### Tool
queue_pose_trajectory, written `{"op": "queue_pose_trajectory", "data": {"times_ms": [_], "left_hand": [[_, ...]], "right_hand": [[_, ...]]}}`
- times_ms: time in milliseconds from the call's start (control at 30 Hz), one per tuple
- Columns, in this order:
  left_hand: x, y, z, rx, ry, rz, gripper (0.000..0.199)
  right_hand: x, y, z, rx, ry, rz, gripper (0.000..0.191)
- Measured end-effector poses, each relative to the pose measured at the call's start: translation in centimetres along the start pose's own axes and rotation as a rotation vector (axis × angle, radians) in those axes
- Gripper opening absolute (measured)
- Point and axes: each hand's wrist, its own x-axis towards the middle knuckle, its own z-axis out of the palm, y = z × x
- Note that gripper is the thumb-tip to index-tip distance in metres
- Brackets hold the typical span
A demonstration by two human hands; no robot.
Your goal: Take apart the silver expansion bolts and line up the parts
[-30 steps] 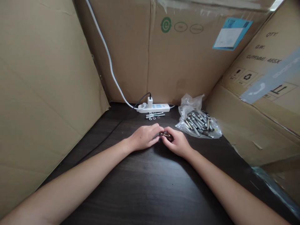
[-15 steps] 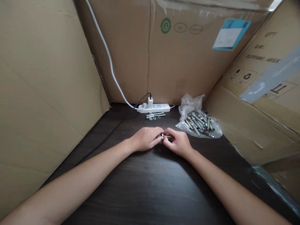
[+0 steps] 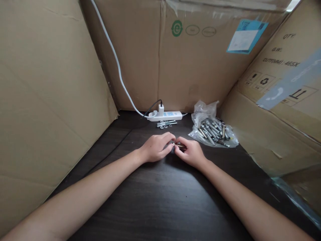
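My right hand is closed around a small metal bolt, mostly hidden by the fingers. My left hand meets the bolt's left end, its thumb and forefinger curved around that tip with a gap between them; whether they grip a small part there is hard to see. Beyond the hands lie a few long bolts with several loose nuts and washers beside them. To the right, a clear plastic bag lies open with several metal anchor bolts on it.
A white power strip with a plugged-in charger stands against the back cardboard box. A black cable runs left across the dark table. Cardboard boxes wall in both sides.
The fingers of my left hand have spread a little, opening a wider gap between thumb and forefinger. My right hand stays where it was around the bolt.
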Motion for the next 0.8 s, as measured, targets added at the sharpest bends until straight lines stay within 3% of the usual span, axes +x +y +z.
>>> {"op": "queue_pose_trajectory", "data": {"times_ms": [533, 800], "left_hand": [[-0.05, -0.33, 0.24, 0.019, -0.045, 0.004, 0.017], [0.1, -0.86, 0.46, 0.071, -0.142, -0.028, 0.02]], "right_hand": [[0.01, 0.14, 0.02, 0.051, -0.014, -0.003, 0.015], [0.06, 0.11, 0.07, 0.026, -0.066, 0.023, 0.017]]}}
